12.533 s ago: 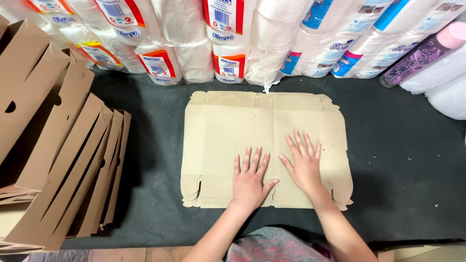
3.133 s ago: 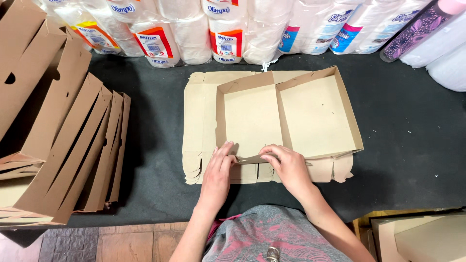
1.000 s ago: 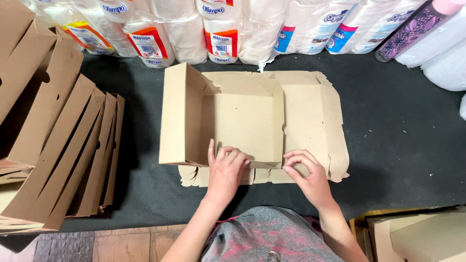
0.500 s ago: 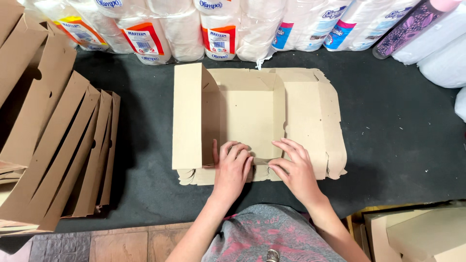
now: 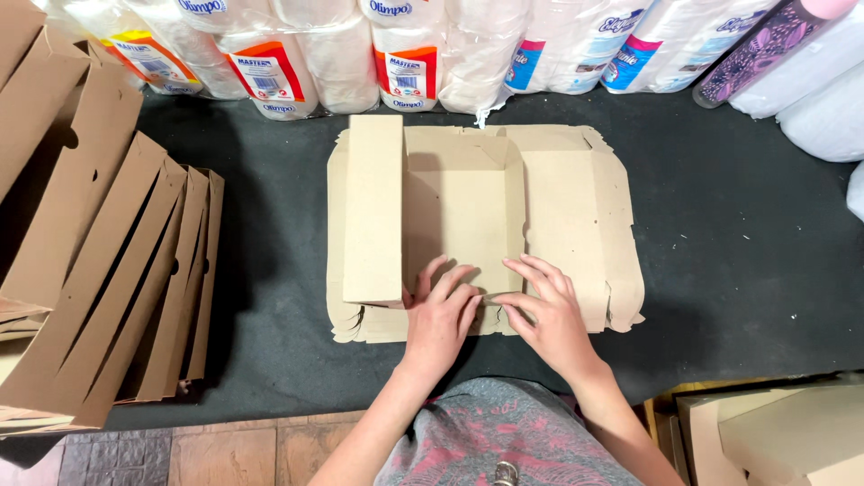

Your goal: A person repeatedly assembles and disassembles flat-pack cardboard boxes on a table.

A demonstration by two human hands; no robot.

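Left side wall of the cardboard box blank (image 5: 468, 225) now stands folded up, unlike half a second back. Left hand (image 5: 438, 315) and right hand (image 5: 549, 315) press flat, fingers spread, on its near edge, centre of the black mat (image 5: 738, 270); folding is underway.

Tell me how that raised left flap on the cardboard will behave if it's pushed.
The flap looks thin and flat, so it probably swings on its crease rather than bending. It seems light: the cardboard beneath lies pinned only by the left hand and right hand. Freestanding, it may flop back down.
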